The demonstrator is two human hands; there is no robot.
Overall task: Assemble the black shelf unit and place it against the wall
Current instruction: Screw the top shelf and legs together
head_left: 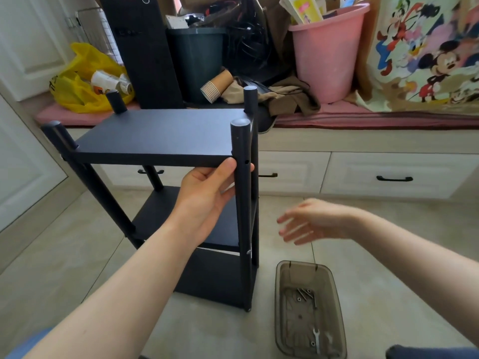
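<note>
Shelf unit (155,133) partly behind left hand (207,198)

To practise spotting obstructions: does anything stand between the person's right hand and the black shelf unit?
Nothing visible does. The right hand hangs open in bare air beside the front post of the black shelf unit, which the left hand grips. The brown tray of screws lies on the floor below, out of the path.
</note>
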